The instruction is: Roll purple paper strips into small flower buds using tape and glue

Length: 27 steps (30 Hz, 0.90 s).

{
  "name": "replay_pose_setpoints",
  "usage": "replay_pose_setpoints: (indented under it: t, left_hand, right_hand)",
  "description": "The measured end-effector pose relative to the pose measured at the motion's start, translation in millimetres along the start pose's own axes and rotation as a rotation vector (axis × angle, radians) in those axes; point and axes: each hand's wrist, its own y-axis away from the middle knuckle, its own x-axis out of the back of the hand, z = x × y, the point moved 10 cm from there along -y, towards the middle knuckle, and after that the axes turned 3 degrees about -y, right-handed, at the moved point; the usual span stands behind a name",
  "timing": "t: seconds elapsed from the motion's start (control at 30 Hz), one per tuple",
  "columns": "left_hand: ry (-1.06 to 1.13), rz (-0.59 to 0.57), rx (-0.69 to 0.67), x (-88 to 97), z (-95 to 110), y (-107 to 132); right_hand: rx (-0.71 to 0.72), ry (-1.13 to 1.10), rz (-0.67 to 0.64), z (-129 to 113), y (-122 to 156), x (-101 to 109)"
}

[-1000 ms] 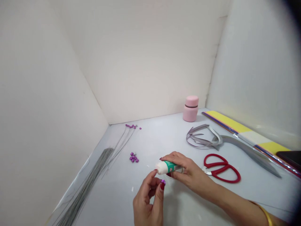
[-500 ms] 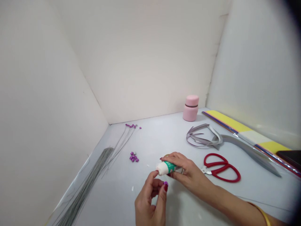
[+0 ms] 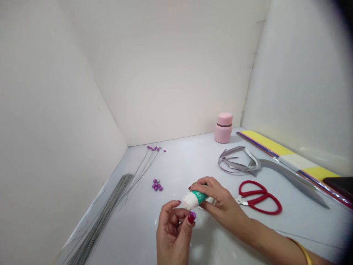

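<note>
My right hand is closed around a small white glue bottle with a green label, tipped so its nozzle end points down and left. Just below that end, my left hand pinches a tiny purple piece, perhaps a folded paper bud, between thumb and a finger. The left index finger is raised near the bottle's tip, apart from it. Left of the hands lies a small heap of similar purple pieces. Whether the nozzle touches the held piece I cannot tell.
A bundle of thin grey wires lies at left; several wires tipped with purple heads reach back. Red-handled scissors, grey paper strips, a pink jar and yellow packaged sheets are at right. Walls enclose the table.
My left index finger has come away from the bottle's tip and lifted. The bottle has tilted further down toward the purple piece, and my left hand has shifted slightly left.
</note>
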Motion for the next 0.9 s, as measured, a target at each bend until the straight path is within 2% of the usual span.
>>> replay_pose_setpoints:
  t: [0.07, 0.23, 0.4, 0.67, 0.77, 0.9]
  left_hand:
    - [0.024, 0.003, 0.025, 1.4, -2, -1]
    - [0.136, 0.051, 0.207, 8.8, -17, -5]
    - [0.159, 0.102, 0.214, 12.9, -16, -7]
    - [0.204, 0.098, 0.259, 12.5, -21, -8]
    - [0.177, 0.109, 0.294, 14.2, -26, -9]
    - [0.063, 0.136, 0.364, 22.1, -39, -10]
  right_hand:
    - [-0.012, 0.011, 0.021, 1, 0, 4]
    - [-0.004, 0.025, 0.022, 3, 0, 5]
    - [0.009, 0.059, -0.004, 1, 1, 3]
    - [-0.026, 0.002, 0.008, 2, 0, 4]
    - [-0.14, -0.134, 0.103, 21, -2, 15]
    - [-0.261, -0.231, 0.348, 56, -3, 48]
